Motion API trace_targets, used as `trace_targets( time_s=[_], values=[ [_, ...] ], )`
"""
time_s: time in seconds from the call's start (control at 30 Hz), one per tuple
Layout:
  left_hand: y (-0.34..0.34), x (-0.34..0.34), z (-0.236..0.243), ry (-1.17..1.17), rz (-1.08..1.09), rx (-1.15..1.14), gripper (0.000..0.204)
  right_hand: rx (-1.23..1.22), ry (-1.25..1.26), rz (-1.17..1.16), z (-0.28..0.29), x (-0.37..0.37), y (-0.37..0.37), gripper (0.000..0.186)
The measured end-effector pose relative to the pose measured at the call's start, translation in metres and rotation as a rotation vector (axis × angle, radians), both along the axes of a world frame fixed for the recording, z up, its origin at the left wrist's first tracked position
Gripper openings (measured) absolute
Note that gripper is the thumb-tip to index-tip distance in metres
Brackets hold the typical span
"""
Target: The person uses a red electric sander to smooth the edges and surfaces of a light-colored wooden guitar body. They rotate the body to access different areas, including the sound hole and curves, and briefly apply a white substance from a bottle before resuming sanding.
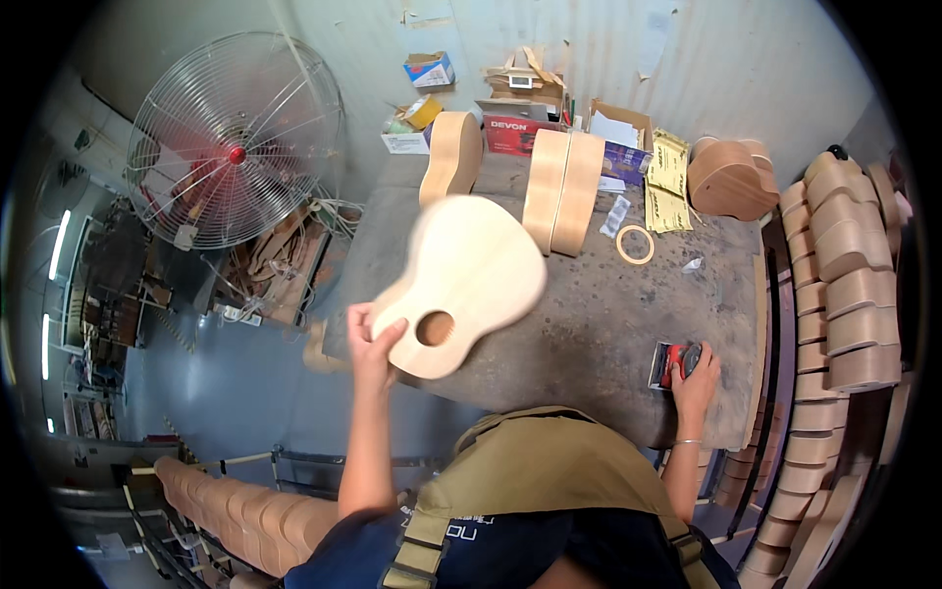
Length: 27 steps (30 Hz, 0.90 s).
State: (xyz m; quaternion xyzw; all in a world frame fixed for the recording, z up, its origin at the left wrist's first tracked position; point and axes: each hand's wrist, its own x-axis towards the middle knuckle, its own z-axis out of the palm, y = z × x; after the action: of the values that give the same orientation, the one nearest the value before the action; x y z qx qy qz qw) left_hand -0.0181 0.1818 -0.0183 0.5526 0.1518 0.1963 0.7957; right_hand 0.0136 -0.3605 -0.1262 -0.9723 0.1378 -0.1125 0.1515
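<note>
The person's left hand (371, 346) is closed on the edge of a pale, unvarnished wooden guitar body (478, 260) with a round sound hole, the thumb pressed flat on its face and the fingers curled round the side. The body is held at a tilt above the near left part of a scuffed grey worktable (589, 324); whether its lower edge touches anything I can't tell from here. Over at the table's right, the right hand (696, 378) is wrapped over a red-and-black handheld power tool (677, 365) with a flat, square base, which sits on the tabletop.

Beyond the held body, two more pale wooden bodies (564, 191) stand side by side on edge, with another single upright body (453, 152) to their left. A thin pale wooden ring (635, 262) lies to their right, near some yellow paper packets (667, 162). A brown wooden body (731, 182) rests in the far right corner.
</note>
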Motion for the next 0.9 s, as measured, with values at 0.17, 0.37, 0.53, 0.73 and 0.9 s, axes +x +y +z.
trace_targets(
  time_s=[0.17, 0.37, 0.53, 0.73, 0.9],
  values=[
    [0.009, 0.050, -0.004, 0.003, 0.255, 0.496, 0.047, 0.002, 0.033, -0.065, -0.003, 0.011, 0.007, 0.077],
    [-0.030, 0.153, -0.028, -0.040, 0.275, 0.739, 0.061, -0.021, 0.091, -0.191, 0.000, 0.026, 0.023, 0.075],
    [-0.065, 0.245, -0.102, -0.137, 0.352, 0.858, 0.069, -0.049, 0.015, -0.244, -0.012, 0.030, 0.024, 0.074],
    [-0.104, 0.271, -0.162, -0.090, 0.146, 0.759, 0.075, -0.006, 0.009, -0.264, -0.014, 0.029, 0.032, 0.072],
    [-0.094, 0.256, -0.184, -0.179, -0.044, 0.822, 0.081, -0.018, 0.025, -0.252, -0.014, 0.037, 0.035, 0.070]
  ],
)
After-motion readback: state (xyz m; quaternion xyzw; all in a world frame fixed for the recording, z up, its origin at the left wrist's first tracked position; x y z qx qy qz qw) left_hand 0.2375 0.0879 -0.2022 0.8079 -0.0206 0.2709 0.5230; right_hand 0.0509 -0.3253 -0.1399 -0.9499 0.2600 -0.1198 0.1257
